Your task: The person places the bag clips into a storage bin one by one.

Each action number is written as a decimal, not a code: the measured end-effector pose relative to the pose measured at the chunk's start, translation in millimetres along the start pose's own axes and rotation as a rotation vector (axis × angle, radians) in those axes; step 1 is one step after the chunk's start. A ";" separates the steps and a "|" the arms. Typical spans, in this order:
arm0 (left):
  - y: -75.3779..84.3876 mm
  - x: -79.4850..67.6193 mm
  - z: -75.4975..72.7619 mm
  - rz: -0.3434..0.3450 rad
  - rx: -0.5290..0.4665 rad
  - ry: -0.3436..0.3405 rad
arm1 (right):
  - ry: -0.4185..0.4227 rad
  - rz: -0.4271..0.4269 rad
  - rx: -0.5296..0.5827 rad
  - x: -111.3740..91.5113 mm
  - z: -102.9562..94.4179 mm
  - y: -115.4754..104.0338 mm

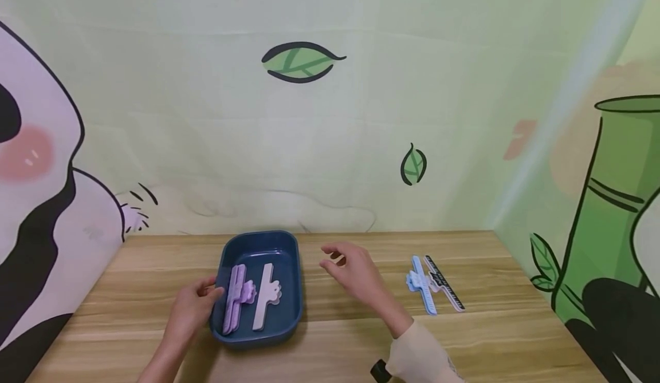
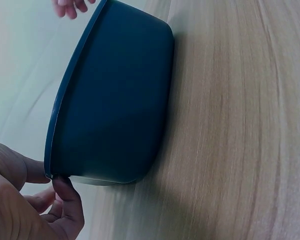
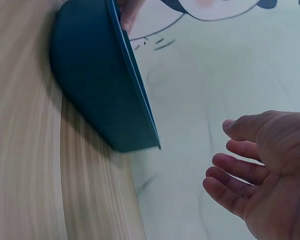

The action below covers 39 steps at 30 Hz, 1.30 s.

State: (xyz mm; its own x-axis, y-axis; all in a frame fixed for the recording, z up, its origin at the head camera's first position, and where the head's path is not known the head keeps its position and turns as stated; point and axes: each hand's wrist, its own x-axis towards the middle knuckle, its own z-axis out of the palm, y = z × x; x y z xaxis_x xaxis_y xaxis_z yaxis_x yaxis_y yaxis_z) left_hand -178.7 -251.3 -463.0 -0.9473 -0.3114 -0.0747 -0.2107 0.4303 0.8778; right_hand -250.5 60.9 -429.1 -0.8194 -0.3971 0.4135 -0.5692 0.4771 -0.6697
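A dark blue rectangular bin (image 1: 301, 291) stands on the table, its outer wall (image 2: 112, 100) filling much of the left wrist view. At its left rim my left hand (image 1: 188, 308) pinches the edge between thumb and fingers. Inside lie purple clips (image 1: 235, 303), stacked close together along the left side, and a pale grey clip (image 1: 264, 303) with a flower-shaped grip. My right hand (image 1: 356, 271) hovers right of the bin, fingers loosely bent and holding nothing; the right wrist view shows its palm (image 3: 285, 180) bare.
To the right on the wooden table (image 1: 350, 343) lie a light blue clip (image 1: 423, 285) and a black-and-white clip (image 1: 447, 287), side by side. A pale green printed backdrop (image 1: 206, 85) rises behind the table's far edge.
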 end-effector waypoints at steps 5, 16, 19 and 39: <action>-0.5 0.2 -0.5 -0.003 0.006 0.001 | 0.043 0.022 -0.027 -7.7 -14.3 11.1; -3.3 1.3 0.3 -0.014 -0.004 -0.011 | 0.090 0.102 -0.077 -29.3 -48.4 37.7; -3.0 1.6 0.1 -0.016 -0.001 -0.013 | 0.100 0.125 -0.109 -35.9 -58.3 46.0; -0.9 0.8 0.0 -0.016 0.016 -0.018 | 0.093 0.300 -0.224 -77.2 -118.1 95.3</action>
State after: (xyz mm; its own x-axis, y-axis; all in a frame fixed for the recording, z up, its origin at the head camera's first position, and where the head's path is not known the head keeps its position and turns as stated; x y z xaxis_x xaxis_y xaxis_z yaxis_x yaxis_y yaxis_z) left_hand -179.3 -251.9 -463.9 -0.9479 -0.3035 -0.0971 -0.2295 0.4388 0.8688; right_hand -249.7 229.6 -452.0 -0.9487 -0.1461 0.2804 -0.2955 0.7249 -0.6222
